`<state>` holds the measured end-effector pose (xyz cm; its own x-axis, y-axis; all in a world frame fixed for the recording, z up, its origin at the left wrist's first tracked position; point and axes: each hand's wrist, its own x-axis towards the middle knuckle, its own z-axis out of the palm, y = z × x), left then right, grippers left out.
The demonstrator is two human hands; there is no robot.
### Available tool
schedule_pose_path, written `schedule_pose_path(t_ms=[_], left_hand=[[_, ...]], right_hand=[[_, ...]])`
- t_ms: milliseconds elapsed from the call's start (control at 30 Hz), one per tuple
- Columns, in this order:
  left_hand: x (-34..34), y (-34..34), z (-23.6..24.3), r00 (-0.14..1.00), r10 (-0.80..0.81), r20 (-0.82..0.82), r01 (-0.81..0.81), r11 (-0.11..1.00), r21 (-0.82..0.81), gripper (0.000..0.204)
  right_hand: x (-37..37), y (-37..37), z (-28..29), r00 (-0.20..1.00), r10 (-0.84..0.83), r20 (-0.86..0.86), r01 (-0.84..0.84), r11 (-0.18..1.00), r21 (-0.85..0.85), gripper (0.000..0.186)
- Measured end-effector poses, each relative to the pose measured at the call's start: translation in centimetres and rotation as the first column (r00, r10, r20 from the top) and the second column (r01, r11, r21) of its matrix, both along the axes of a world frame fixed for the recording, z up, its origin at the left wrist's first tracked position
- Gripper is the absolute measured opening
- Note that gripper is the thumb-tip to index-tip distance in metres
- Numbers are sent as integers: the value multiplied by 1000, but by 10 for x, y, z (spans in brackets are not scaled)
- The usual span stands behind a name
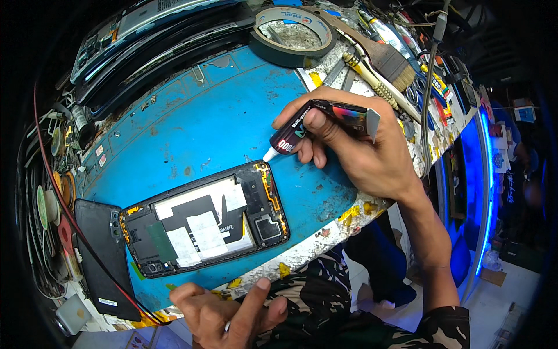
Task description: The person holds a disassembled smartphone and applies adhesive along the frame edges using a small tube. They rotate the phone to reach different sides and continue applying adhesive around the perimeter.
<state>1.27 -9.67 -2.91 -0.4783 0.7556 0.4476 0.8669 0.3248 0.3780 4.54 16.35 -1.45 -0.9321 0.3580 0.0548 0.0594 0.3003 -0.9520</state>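
Observation:
My right hand is closed around a black glue tube with a coloured print and a white nozzle. Its nozzle tip points down at the far right corner of an opened phone; whether it touches the frame I cannot tell. The phone lies flat without its back cover, showing a battery, white stickers and orange flex strips. Near the bench's front edge my left hand hovers, index finger stretched and other fingers curled. Something small and whitish shows between those fingers, too hidden to name.
The blue work mat lies under the phone. A dark flat panel with a thin cable across it lies left. Stacked devices stand at the back, beside a tape roll. Brushes and tools crowd the far right.

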Motion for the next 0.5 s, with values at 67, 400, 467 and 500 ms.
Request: schedule_pose_path(t_ms=[67,400,467,500], left_hand=[[1,0,-1,1000,4,5,-4,1000,4,22],[1,1,0,1000,-15,6,15,1000,2,21],[0,3,-1,1000,-16,5,16,1000,11,20],[1,3,-1,1000,-15,6,15,1000,13,20]], right_hand=[[0,0,0,1000,-1,0,1,1000,12,26],[0,0,1,1000,5,-3,-5,999,39,21],[0,0,1,1000,9,-12,-8,999,45,20],[0,0,1,1000,9,-20,-8,999,38,20]])
